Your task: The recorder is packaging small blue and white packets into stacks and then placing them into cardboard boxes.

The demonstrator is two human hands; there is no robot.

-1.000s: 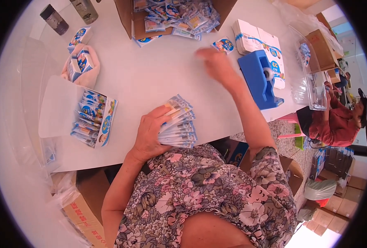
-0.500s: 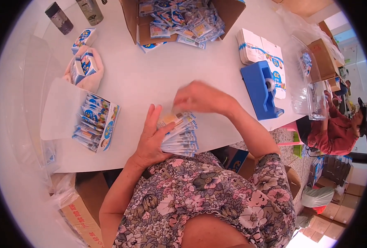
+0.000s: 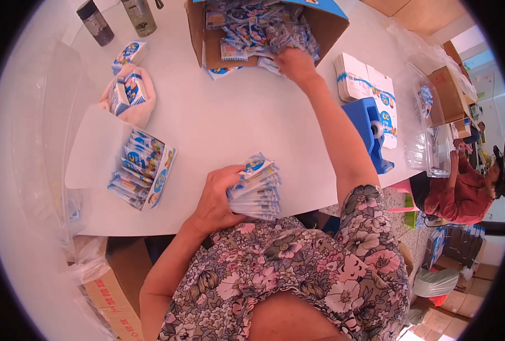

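Observation:
My left hand is wrapped round the side of a fanned stack of small blue-and-white packets at the table's near edge. A packet with its blue printed side showing lies at the top of that stack. Up at the far side, my right hand is at the mouth of an open cardboard carton, touching the loose packets heaped inside. Its fingertips are hidden among them, so any grip there is unclear. An open white display box filled with a row of packets stands to the left.
At left a pink pouch holds small packs, with two bottles behind. At right are a blue tape dispenser, flat folded boxes and a clear plastic tray. A co-worker in red sits beyond.
My right hand has gone from above the stack up to the carton's packets. My left hand has closed round the stack, where a blue printed packet now shows on top.

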